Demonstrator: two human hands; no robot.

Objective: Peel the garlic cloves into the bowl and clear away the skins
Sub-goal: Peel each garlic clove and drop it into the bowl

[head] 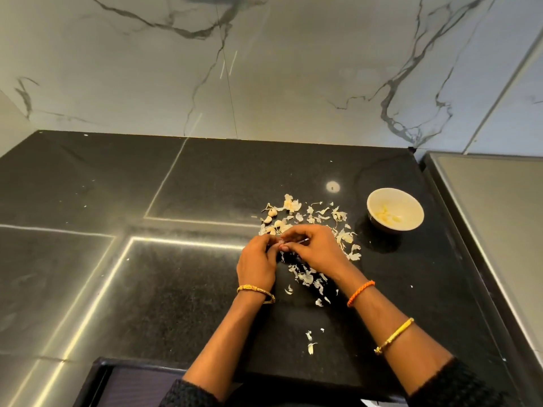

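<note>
While both hands, left hand (256, 261) and right hand (316, 250), meet low over the counter (147, 289) so skins (305, 274) drop there, fingertips pinch something small, presumably a clove mostly hidden; unpeeled cloves (269, 216) lie just beyond, bowl (395, 211) with peeled pieces sits right, unobstructed.

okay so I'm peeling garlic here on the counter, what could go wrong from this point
1. Skins lie scattered widely over the black counter, some near its front edge; a sweep of an arm could push them off.
2. The bowl stands off to the right near the counter's side edge, so a tossed clove might miss it.
3. Unpeeled cloves sit among the skins and could get cleared away with them.
</note>
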